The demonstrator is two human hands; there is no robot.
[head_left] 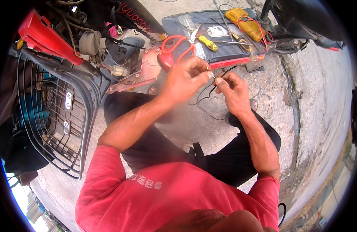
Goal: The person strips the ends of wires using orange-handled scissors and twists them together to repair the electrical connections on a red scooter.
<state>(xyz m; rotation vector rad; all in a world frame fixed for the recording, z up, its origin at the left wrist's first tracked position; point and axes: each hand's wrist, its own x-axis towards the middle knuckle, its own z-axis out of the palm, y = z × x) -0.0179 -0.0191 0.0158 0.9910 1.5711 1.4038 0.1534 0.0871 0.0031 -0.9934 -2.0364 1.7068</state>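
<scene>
In front of my knees my two hands meet, both closed in a pinch. My left hand [185, 80] holds the thin bare-looking end of a wire between thumb and forefinger, with a tiny brass-coloured bit showing at the fingertips. Close beside it, my right hand [234, 92] grips the same black wire [214, 91]; the wire loops out past the fingers and hangs down toward the ground. Exactly how the strands sit between the fingertips is too small to tell. Just beyond my left hand lie orange-handled scissors [174, 47] and a screwdriver with a yellow handle [208, 43].
A scooter's ribbed footboard [221, 56] carries several tools and a yellow multimeter [246, 24] with red leads [265, 36]. At left stand a black wire basket [56, 116], a red plastic panel [47, 34] and exposed wiring. Cracked concrete [313, 100] spreads to the right.
</scene>
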